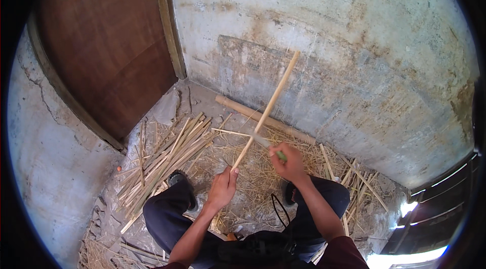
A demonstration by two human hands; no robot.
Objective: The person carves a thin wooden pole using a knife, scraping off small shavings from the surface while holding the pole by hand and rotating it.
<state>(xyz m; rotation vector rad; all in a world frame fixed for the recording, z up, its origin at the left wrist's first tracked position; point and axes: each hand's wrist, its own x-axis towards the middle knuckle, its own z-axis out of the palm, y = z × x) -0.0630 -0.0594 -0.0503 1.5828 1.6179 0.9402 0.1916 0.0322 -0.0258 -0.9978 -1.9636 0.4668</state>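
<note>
My left hand (223, 188) is closed around the near end of a long pale bamboo strip (276, 92). The strip slants up and away to the right, its far end in front of the wall. A knife (278, 154) with a green handle is gripped in my right hand (288, 161). Its blade, slightly blurred, meets the strip a little beyond my left hand. Thin shavings (258, 183) lie scattered on the ground below, between my feet.
A heap of split bamboo strips (169, 155) lies to the left, and more strips (362, 183) lie at the right. An uncut bamboo pole (243, 109) rests along the base of the stained wall (324, 26). A brown door (106, 31) stands at the far left.
</note>
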